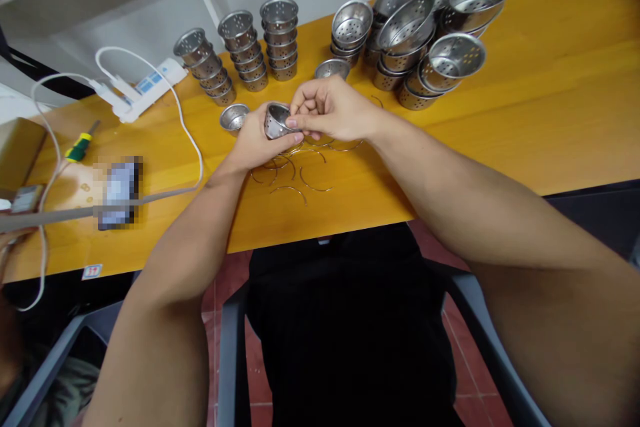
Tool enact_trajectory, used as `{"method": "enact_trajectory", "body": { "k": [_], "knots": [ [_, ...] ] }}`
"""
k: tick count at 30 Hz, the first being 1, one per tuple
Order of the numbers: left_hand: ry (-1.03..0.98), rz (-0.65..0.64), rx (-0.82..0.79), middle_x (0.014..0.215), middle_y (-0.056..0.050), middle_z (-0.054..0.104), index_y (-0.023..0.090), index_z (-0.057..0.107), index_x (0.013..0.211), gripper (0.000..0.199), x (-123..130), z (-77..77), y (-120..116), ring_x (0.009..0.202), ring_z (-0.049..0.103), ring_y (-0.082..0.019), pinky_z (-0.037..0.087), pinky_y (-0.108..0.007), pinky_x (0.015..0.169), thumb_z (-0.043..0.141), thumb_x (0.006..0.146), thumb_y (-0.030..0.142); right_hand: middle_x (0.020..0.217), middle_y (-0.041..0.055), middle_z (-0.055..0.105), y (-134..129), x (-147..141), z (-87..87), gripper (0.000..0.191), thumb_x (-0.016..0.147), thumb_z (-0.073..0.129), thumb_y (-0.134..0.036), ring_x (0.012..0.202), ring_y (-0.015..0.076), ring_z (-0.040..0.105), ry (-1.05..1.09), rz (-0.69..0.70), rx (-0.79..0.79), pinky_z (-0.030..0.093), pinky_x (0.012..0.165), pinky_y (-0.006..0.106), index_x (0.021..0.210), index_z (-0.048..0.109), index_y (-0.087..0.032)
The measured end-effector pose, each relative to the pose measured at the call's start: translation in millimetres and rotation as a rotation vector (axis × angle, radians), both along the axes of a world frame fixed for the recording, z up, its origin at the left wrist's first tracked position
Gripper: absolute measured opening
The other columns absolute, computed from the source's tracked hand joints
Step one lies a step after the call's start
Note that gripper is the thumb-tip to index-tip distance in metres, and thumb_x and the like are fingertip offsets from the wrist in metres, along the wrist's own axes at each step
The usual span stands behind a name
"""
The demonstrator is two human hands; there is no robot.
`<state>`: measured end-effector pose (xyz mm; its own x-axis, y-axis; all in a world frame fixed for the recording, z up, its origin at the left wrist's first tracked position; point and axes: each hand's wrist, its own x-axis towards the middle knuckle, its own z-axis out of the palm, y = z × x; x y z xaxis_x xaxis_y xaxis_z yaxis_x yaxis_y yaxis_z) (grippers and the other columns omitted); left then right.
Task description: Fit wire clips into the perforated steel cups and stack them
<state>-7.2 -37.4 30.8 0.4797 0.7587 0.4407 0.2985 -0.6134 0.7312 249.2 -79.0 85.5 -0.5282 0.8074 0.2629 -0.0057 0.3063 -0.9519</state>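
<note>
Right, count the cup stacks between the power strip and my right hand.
3: the left stack, nearest the power strip; the middle stack; and the right stack, nearest your right hand. None seems hidden.

The cup (pixel 276 121) is small, silvery metal, with round holes through its wall and an open mouth. It sits tilted in the left hand (pixel 257 138), above the table (pixel 500 120), with the right hand's (pixel 327 110) fingertips at its rim. Thin, curved wires (pixel 315 181) lie loose on the table beneath and near the cup, some crossing.
</note>
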Motion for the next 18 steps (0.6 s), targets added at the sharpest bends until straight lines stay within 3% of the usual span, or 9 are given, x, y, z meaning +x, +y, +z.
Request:
{"method": "enact_trajectory", "body": {
  "k": [10,15,18],
  "knots": [
    [-0.009,-0.004,-0.034,0.112,-0.009,0.081,0.023,0.078,0.123,0.095,-1,-0.6,2,0.113,0.085,-0.039,0.074,-0.067,0.114,0.107,0.074,0.100,0.070,-0.0042,0.072,-2,-2,-2.1,0.040,0.104,0.111,-0.034,0.054,0.0128,0.060,0.023,-0.004,0.009,0.050,0.048,0.021,0.096,0.073,-0.025],
    [-0.002,-0.003,-0.014,0.117,-0.012,0.082,0.023,0.078,0.129,0.100,-2,-1.3,2,0.117,0.086,-0.040,0.074,-0.065,0.115,0.104,0.075,0.103,0.075,-0.0015,0.074,5,0,-9.0,0.048,0.102,0.113,-0.054,0.059,0.0148,0.060,0.040,0.017,0.062,0.052,0.052,0.025,0.098,0.075,-0.025],
    [-0.022,0.036,0.041,0.126,-0.014,0.084,0.024,0.078,0.134,0.103,-2,-1.0,5,0.122,0.086,-0.040,0.073,-0.065,0.118,0.101,0.076,0.105,0.081,-0.0004,0.072,12,1,-16.3,0.055,0.097,0.114,-0.066,0.067,0.0179,0.063,0.046,-0.047,0.143,0.056,0.058,0.028,0.101,0.077,-0.026]
  ]
}}
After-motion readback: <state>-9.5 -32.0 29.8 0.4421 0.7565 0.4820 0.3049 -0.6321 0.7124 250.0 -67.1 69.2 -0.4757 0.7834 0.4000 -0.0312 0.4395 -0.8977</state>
